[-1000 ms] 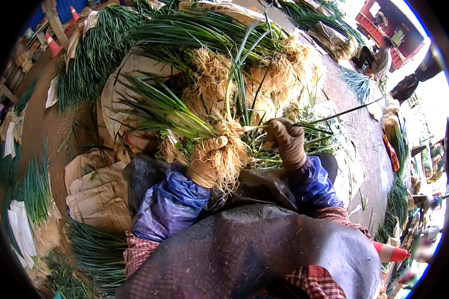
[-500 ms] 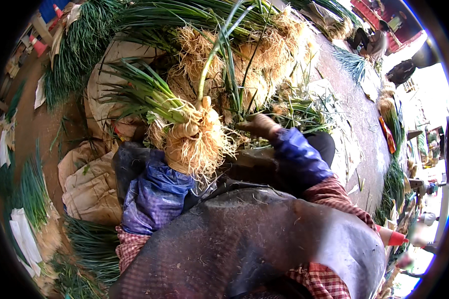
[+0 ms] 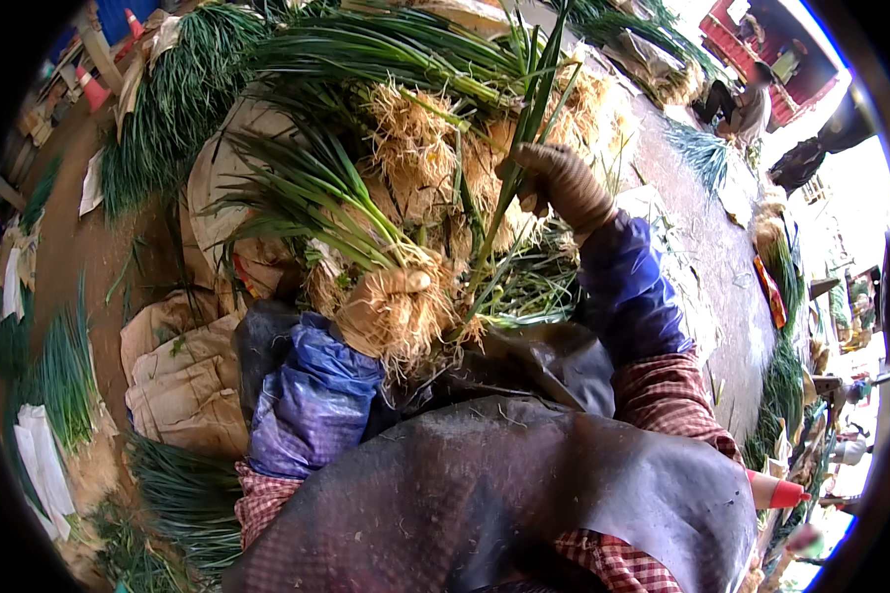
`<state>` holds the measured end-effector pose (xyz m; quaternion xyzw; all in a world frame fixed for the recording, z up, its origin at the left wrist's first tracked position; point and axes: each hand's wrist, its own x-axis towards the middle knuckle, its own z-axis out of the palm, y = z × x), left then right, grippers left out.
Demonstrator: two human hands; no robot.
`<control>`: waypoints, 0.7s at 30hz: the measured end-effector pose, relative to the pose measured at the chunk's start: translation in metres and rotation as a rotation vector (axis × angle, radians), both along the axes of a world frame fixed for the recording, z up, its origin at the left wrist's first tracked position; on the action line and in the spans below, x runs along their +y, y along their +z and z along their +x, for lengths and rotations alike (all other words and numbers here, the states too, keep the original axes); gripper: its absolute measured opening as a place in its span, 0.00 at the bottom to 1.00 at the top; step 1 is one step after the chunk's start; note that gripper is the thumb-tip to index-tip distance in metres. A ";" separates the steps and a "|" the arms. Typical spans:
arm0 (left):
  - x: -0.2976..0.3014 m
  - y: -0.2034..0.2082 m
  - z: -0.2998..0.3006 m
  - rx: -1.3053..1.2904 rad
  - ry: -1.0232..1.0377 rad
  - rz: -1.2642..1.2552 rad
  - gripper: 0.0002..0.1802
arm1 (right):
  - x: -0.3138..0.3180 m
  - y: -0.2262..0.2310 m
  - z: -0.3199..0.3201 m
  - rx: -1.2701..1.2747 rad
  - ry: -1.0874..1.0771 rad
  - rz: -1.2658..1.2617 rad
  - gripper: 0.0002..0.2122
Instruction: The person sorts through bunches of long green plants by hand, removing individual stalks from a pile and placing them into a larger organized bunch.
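Observation:
My left hand (image 3: 371,308), in a tan glove, is closed around the root end of a bunch of green onions (image 3: 351,212). The bunch's leaves fan out up and to the left, and its pale stringy roots hang over the glove. My right hand (image 3: 562,183), gloved in brown, is raised to the right of that bunch. Its fingers are closed on a long green onion stalk (image 3: 494,219) that slants from above the hand down toward the left hand's roots. Just beyond both hands lies a large heap of green onions (image 3: 405,128), their tan roots facing me.
Loose green leaves (image 3: 534,282) lie below my right hand. A dark apron (image 3: 485,484) covers my lap. Folded tan sacking (image 3: 193,381) sits at the left, with more green onion piles (image 3: 173,109) behind. At the far right a person (image 3: 752,107) sits low; an orange-and-white cone (image 3: 776,491) stands nearer.
My right hand has risen and moved slightly right, now with a green onion stalk in its grip. The upright pale-stemmed onion above the left hand's bunch is no longer there. The left hand stays nearly in place.

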<state>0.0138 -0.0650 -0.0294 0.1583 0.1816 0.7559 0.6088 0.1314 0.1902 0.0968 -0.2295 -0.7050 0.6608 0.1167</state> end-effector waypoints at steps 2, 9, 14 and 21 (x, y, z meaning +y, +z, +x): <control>0.003 0.008 0.000 0.080 -0.068 -0.115 0.22 | 0.005 0.020 -0.014 0.056 -0.031 0.013 0.17; 0.009 0.025 0.021 -0.049 0.021 -0.020 0.21 | 0.010 0.028 -0.056 0.054 -0.025 0.136 0.14; 0.005 0.023 0.014 -0.300 0.039 0.143 0.20 | -0.037 -0.019 -0.042 0.419 -0.036 0.447 0.13; 0.004 0.025 0.018 -0.463 0.054 0.209 0.17 | -0.102 -0.025 0.003 0.454 0.357 1.230 0.07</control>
